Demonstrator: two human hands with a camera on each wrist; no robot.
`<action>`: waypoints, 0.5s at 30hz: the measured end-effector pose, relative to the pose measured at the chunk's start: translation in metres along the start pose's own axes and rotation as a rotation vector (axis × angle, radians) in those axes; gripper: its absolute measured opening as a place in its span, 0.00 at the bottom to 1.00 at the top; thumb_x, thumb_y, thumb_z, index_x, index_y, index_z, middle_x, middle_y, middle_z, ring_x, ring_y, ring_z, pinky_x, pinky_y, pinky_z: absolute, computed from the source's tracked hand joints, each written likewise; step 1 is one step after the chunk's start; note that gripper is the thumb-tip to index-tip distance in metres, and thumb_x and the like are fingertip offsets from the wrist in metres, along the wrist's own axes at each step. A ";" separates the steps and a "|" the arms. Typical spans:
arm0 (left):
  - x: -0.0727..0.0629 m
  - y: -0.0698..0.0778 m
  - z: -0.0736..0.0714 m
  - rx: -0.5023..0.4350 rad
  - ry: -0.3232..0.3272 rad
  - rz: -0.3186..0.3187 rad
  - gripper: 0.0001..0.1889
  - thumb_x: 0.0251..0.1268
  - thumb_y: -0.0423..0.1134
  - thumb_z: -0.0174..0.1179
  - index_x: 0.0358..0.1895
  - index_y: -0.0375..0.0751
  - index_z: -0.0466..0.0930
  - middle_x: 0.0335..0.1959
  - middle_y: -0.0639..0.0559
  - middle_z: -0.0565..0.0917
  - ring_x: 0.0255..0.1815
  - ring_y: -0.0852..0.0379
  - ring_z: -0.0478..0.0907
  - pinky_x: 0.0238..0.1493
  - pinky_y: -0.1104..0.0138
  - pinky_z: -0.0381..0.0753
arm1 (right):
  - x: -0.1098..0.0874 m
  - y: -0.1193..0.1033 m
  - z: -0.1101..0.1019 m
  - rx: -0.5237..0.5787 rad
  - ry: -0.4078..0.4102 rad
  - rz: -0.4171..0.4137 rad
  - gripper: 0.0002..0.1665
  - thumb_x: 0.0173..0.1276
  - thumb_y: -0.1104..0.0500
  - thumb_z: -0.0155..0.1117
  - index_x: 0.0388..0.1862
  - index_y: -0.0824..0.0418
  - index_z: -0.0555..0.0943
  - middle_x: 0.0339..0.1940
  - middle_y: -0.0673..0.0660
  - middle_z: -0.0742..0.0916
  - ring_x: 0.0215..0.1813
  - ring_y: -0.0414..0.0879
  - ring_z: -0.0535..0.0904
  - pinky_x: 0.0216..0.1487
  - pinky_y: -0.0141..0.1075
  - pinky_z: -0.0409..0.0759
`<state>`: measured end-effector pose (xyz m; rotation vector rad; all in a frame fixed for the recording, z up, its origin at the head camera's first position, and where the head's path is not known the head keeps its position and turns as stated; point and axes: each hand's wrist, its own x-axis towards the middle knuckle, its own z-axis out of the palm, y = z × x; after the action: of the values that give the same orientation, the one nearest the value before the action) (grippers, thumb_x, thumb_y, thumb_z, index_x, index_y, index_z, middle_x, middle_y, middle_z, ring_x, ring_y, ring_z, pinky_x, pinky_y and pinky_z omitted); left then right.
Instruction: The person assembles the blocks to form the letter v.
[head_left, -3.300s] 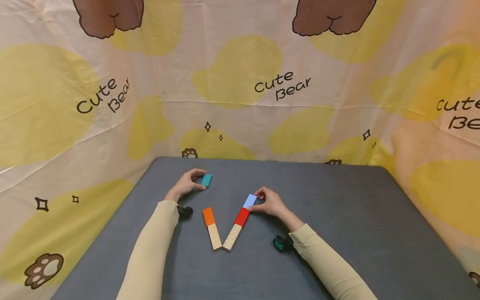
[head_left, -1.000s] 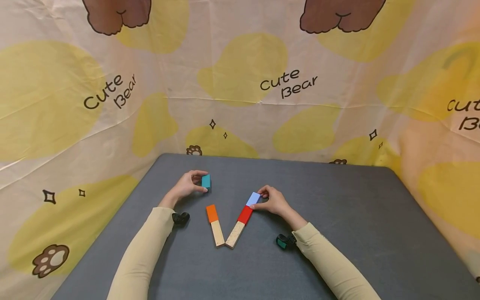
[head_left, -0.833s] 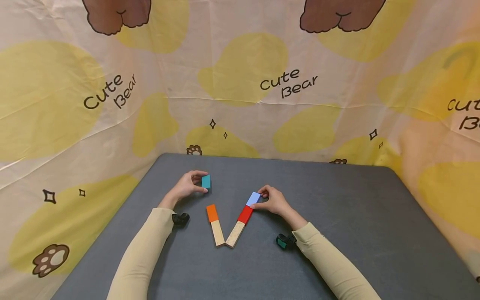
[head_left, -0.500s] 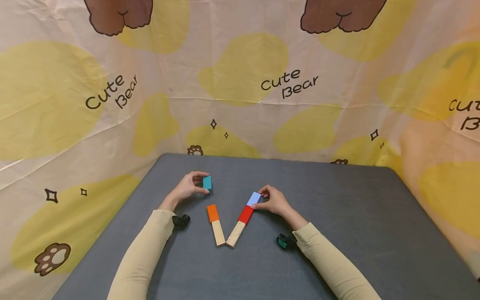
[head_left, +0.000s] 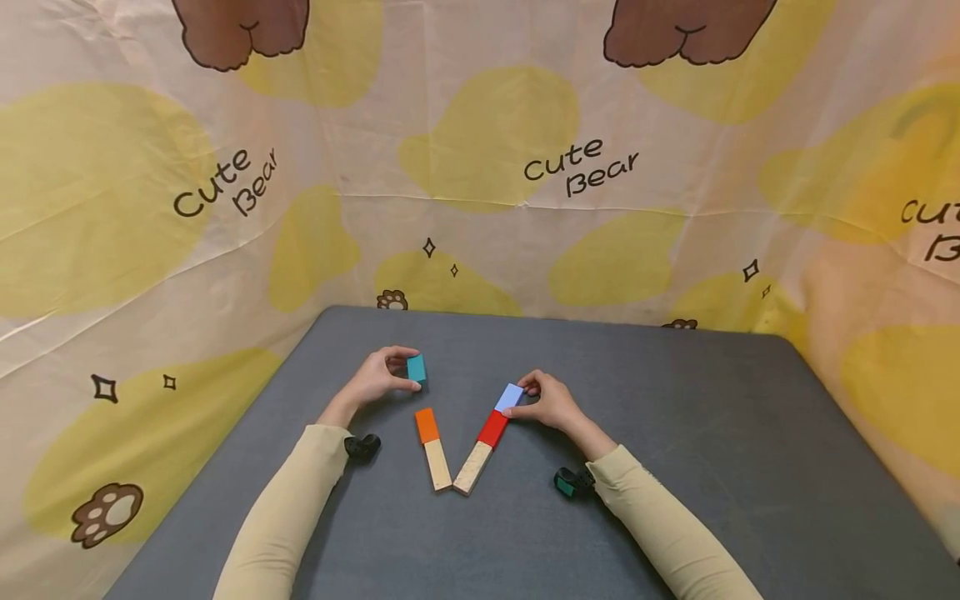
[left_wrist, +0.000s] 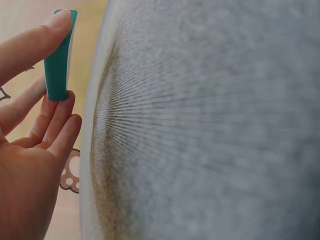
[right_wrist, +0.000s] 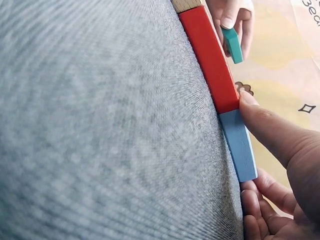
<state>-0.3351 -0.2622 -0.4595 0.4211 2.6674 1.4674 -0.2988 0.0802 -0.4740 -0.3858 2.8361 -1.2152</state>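
In the head view my left hand [head_left: 381, 375] pinches a teal block [head_left: 416, 369] between thumb and fingertips. The left wrist view shows the teal block [left_wrist: 59, 65] raised off the grey surface, its ends between thumb and fingers. My right hand [head_left: 551, 402] holds a light blue block [head_left: 509, 397] lying on the table. Its thumb sits where this block meets a red block [right_wrist: 209, 57], and its fingers reach the far end of the light blue block [right_wrist: 238, 145]. Below the red block a natural wood block [head_left: 473, 468] continues that row.
An orange block [head_left: 427, 425] and another natural wood block [head_left: 438, 465] form a second slanting row; the two rows meet at the near end in a V. The grey table [head_left: 660, 467] ends at a patterned cloth [head_left: 480, 242] behind and at both sides.
The teal block, in my left hand, has turned to show its side and come slightly nearer to the orange block. My right hand stays at the light blue block. The head view has shifted slightly.
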 end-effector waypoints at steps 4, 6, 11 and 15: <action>-0.002 -0.001 0.001 0.008 0.008 0.002 0.35 0.42 0.42 0.76 0.59 0.43 0.75 0.59 0.42 0.74 0.60 0.42 0.73 0.62 0.50 0.70 | 0.000 0.000 0.001 0.000 0.000 -0.003 0.32 0.45 0.47 0.79 0.46 0.59 0.78 0.43 0.55 0.82 0.46 0.47 0.77 0.51 0.43 0.75; -0.003 -0.002 0.001 0.012 0.011 0.005 0.35 0.42 0.42 0.77 0.58 0.43 0.76 0.59 0.42 0.75 0.60 0.43 0.73 0.61 0.50 0.70 | 0.000 0.000 0.001 -0.002 0.003 -0.008 0.32 0.45 0.47 0.79 0.46 0.59 0.78 0.43 0.55 0.82 0.46 0.48 0.77 0.51 0.43 0.75; -0.005 -0.003 0.002 0.024 0.015 0.015 0.34 0.42 0.42 0.77 0.58 0.43 0.76 0.58 0.42 0.75 0.59 0.43 0.74 0.61 0.51 0.71 | -0.001 0.000 0.001 0.000 0.003 -0.004 0.32 0.45 0.48 0.79 0.46 0.59 0.78 0.43 0.55 0.83 0.46 0.48 0.77 0.51 0.43 0.75; -0.008 -0.001 0.002 0.026 0.020 0.017 0.35 0.41 0.43 0.77 0.58 0.43 0.76 0.58 0.42 0.75 0.58 0.43 0.74 0.60 0.51 0.72 | -0.001 0.000 0.000 0.004 0.002 0.003 0.32 0.45 0.47 0.79 0.46 0.59 0.78 0.44 0.55 0.83 0.47 0.48 0.77 0.51 0.43 0.75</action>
<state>-0.3271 -0.2635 -0.4621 0.4350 2.7072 1.4509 -0.2980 0.0798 -0.4740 -0.3801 2.8347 -1.2205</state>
